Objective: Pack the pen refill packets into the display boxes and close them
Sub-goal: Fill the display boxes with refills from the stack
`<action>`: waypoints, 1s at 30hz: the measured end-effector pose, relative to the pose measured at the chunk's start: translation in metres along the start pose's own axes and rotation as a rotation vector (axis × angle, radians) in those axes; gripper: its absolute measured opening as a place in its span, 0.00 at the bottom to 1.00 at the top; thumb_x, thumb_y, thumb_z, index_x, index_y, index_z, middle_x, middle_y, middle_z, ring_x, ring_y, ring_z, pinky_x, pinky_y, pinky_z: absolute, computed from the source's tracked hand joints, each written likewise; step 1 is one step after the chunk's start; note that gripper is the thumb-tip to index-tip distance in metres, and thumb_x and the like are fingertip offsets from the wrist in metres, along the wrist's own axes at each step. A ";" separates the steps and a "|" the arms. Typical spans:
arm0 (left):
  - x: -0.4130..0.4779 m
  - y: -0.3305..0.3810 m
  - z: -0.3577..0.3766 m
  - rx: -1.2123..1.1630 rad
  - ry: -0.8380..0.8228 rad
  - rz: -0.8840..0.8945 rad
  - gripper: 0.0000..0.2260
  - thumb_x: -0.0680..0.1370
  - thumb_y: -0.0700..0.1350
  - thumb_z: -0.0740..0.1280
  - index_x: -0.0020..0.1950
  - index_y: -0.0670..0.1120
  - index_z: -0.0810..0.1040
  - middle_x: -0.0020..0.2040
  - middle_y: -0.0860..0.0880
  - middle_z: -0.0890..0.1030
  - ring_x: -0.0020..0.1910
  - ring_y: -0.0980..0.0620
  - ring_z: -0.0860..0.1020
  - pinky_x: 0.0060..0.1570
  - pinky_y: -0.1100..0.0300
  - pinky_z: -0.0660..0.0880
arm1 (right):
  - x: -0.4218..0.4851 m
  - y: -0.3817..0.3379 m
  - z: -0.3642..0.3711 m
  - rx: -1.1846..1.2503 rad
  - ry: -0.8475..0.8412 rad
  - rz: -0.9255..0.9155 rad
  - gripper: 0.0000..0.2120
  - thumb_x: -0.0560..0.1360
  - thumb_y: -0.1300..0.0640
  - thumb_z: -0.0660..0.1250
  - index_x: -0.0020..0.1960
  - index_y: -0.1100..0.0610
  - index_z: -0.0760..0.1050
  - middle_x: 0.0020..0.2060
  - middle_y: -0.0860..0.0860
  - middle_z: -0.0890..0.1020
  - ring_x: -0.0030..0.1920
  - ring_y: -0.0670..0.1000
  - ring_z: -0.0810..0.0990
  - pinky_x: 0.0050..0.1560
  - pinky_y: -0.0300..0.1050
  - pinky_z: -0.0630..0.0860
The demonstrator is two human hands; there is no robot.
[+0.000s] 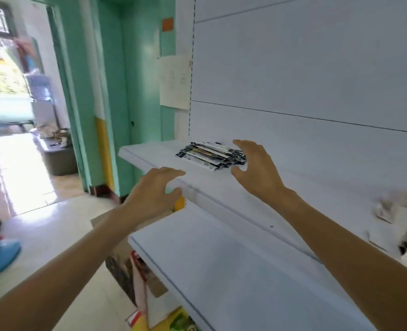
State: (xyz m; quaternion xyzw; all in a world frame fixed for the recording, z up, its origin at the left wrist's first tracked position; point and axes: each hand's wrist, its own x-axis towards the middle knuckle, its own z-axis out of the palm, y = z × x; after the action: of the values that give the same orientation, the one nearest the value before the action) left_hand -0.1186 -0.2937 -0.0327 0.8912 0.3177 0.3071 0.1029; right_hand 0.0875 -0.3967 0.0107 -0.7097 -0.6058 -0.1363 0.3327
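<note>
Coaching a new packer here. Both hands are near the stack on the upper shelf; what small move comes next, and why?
Probably close both hands on the stack of refill packets: the right hand is open at its right end, the left hand open short of its left end, and neither holds anything yet.

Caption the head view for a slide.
Open left hand and open right hand reach for the black-and-white stack of pen refill packets on the white upper shelf.
</note>
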 end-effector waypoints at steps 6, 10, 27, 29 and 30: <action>0.030 -0.068 -0.001 -0.018 0.024 -0.012 0.19 0.77 0.44 0.64 0.68 0.51 0.71 0.68 0.52 0.73 0.67 0.52 0.68 0.68 0.56 0.61 | 0.058 -0.028 0.078 0.015 -0.057 -0.009 0.28 0.74 0.60 0.63 0.73 0.58 0.61 0.69 0.54 0.69 0.68 0.55 0.64 0.67 0.48 0.63; 0.093 -0.118 -0.001 -0.012 -0.042 0.062 0.18 0.77 0.44 0.64 0.67 0.50 0.72 0.67 0.51 0.73 0.67 0.49 0.68 0.66 0.56 0.61 | 0.110 -0.025 0.115 -0.058 -0.062 0.033 0.28 0.76 0.61 0.61 0.74 0.58 0.59 0.70 0.54 0.67 0.69 0.55 0.63 0.67 0.49 0.62; 0.282 -0.164 0.084 -0.318 -0.414 0.559 0.13 0.73 0.44 0.70 0.57 0.52 0.79 0.54 0.52 0.79 0.53 0.54 0.74 0.55 0.60 0.71 | 0.150 0.016 0.128 -0.325 -0.007 0.566 0.09 0.72 0.52 0.68 0.50 0.55 0.75 0.44 0.47 0.78 0.47 0.51 0.76 0.44 0.44 0.71; 0.286 -0.158 0.096 -0.291 -0.401 0.578 0.16 0.72 0.48 0.70 0.59 0.54 0.78 0.55 0.53 0.77 0.54 0.54 0.72 0.54 0.60 0.69 | 0.137 0.017 0.139 -0.390 -0.097 0.557 0.13 0.73 0.48 0.68 0.54 0.52 0.74 0.50 0.46 0.77 0.52 0.49 0.74 0.48 0.43 0.69; 0.285 -0.158 0.100 -0.304 -0.379 0.578 0.17 0.71 0.51 0.70 0.59 0.54 0.78 0.55 0.53 0.77 0.55 0.54 0.71 0.54 0.60 0.68 | 0.133 0.020 0.145 -0.409 -0.098 0.557 0.15 0.73 0.47 0.67 0.57 0.51 0.74 0.53 0.45 0.76 0.56 0.48 0.72 0.50 0.43 0.68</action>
State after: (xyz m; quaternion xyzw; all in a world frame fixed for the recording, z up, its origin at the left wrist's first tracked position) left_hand 0.0369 0.0100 -0.0340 0.9596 -0.0207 0.1967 0.2002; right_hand 0.1061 -0.2028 -0.0241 -0.9054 -0.3644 -0.1249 0.1785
